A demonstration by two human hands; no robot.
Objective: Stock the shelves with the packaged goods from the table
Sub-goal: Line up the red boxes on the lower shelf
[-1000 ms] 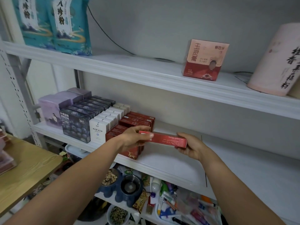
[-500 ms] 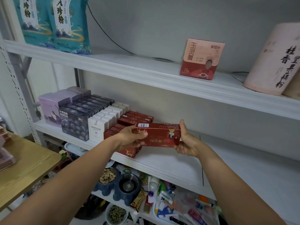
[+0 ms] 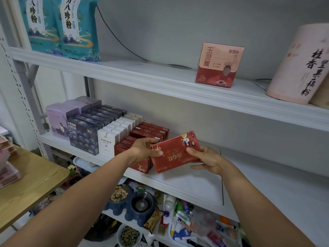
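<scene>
I hold a flat red box (image 3: 175,154) with gold deer print over the middle shelf (image 3: 187,182), its broad face tilted up toward me. My left hand (image 3: 145,148) pinches its left end and my right hand (image 3: 204,160) grips its right end, thumb on top. Just left of it stand rows of matching red boxes (image 3: 147,134), then white boxes (image 3: 117,134), dark blueberry boxes (image 3: 85,138) and purple boxes (image 3: 60,120). To the right of the box the shelf board is bare.
A wooden table (image 3: 26,189) at the lower left carries stacked pink packages (image 3: 7,168). The upper shelf (image 3: 160,81) holds teal bags (image 3: 62,27), a pink-red box (image 3: 219,65) and a pink cylinder (image 3: 299,65). Pet bowls (image 3: 131,202) and clutter fill the lower shelf.
The red box has turned from edge-on and flat to its broad face tipped toward me, and has dropped slightly. Both hands kept hold of its ends.
</scene>
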